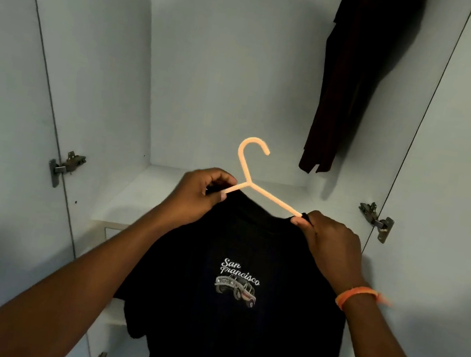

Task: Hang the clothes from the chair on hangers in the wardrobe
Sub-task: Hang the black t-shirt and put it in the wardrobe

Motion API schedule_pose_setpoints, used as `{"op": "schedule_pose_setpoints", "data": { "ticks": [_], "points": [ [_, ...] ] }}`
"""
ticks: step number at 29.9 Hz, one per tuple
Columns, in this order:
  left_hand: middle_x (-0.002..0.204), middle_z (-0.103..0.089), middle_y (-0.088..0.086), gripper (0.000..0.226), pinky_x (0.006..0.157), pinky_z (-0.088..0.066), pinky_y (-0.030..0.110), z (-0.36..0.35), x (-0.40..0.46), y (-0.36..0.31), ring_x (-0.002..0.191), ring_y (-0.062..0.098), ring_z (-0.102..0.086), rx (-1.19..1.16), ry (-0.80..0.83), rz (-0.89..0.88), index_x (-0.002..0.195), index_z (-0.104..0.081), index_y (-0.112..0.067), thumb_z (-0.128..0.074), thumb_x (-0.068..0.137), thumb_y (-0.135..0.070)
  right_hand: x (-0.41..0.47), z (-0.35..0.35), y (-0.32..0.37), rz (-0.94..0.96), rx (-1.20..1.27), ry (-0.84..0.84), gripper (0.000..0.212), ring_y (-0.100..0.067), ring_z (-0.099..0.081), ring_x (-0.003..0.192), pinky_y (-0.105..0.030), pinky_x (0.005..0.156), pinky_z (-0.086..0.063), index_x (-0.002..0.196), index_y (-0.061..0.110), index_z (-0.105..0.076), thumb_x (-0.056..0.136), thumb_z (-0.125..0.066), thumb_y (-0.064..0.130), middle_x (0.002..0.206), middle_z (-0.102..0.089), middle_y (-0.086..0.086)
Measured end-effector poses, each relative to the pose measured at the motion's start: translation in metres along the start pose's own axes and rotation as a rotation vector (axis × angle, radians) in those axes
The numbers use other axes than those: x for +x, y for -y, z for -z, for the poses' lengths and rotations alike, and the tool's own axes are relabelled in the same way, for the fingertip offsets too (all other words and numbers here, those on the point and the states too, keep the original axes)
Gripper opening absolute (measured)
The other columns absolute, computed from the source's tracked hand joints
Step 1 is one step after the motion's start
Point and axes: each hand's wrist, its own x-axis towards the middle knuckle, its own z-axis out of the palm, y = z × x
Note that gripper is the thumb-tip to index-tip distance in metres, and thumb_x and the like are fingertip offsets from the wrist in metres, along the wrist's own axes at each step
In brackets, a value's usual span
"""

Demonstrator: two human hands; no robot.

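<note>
A black T-shirt (pixel 233 288) on a peach hanger (pixel 254 181) is pinched at its collar by the left hand (pixel 199 195) and right hand (pixel 331 245), fingers seemingly clamped on fabric.

Metal door hinge (pixel 65 167) at left, matching hinge (pixel 376 219) at right, orange wristband (pixel 356 295)

Hanger (pixel 254 178) arms' ends hidden inside the t-shirt (pixel 227 287) collar between both hands, t-shirt hem cut off below the hands, dark garment (pixel 356 73) above the right hand (pixel 332 245) cut off at top
</note>
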Motion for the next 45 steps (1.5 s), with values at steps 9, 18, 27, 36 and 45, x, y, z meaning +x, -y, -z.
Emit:
{"op": "schedule_pose_setpoints", "data": {
  "ticks": [9,18,27,36,45],
  "points": [
    [0.115,-0.062,-0.015,0.049,0.090,-0.045,0.019,0.009,0.060,0.005,0.104,-0.001,-0.058,0.219,-0.025,0.052,0.124,-0.058,-0.025,-0.080,0.080,-0.034,0.098,0.015,-0.037,0.033,0.128,-0.200,0.055,-0.024,-0.061,0.062,-0.031,0.054,-0.049,0.093,0.017,-0.071,0.090,-0.043,0.064,0.073,-0.068,-0.004],
    [0.078,-0.068,0.000,0.009,0.068,-0.043,0.019,0.020,0.124,0.085,0.083,0.025,-0.068,0.302,-0.166,0.267,0.089,-0.073,-0.008,-0.076,0.084,-0.014,0.196,0.007,-0.081,0.063,0.194,-0.148,0.055,-0.020,-0.061,0.069,-0.039,0.063,-0.054,0.091,0.021,-0.073,0.087,-0.042,0.067,0.074,-0.068,0.000],
    [0.101,-0.053,-0.003,0.050,0.078,-0.044,0.036,-0.006,0.190,0.127,0.091,0.017,-0.051,0.566,-0.450,-0.078,0.099,-0.054,-0.021,-0.065,0.080,-0.066,0.301,-0.011,-0.082,0.070,0.119,-0.308,0.037,-0.020,-0.055,0.064,-0.024,0.050,-0.029,0.086,0.018,-0.073,0.094,-0.057,0.050,0.066,-0.057,0.002],
    [0.071,-0.056,0.001,0.013,0.053,-0.033,0.009,0.073,0.338,0.176,0.064,0.018,-0.051,0.135,-0.539,-0.055,0.092,-0.055,-0.005,-0.061,0.096,-0.016,0.388,-0.056,-0.082,0.017,0.055,-0.428,0.057,-0.022,-0.058,0.062,-0.036,0.051,-0.042,0.079,0.017,-0.068,0.091,-0.045,0.067,0.060,-0.055,0.006],
    [0.085,-0.070,0.006,0.038,0.071,-0.044,0.032,0.139,0.426,0.174,0.079,0.018,-0.065,0.314,-0.027,-0.087,0.090,-0.066,-0.016,-0.045,0.101,-0.045,0.422,-0.053,-0.070,0.102,0.106,-0.450,0.058,-0.014,-0.053,0.050,-0.041,0.046,-0.044,0.074,0.019,-0.069,0.094,-0.045,0.068,0.053,-0.055,0.004]
  ]
}}
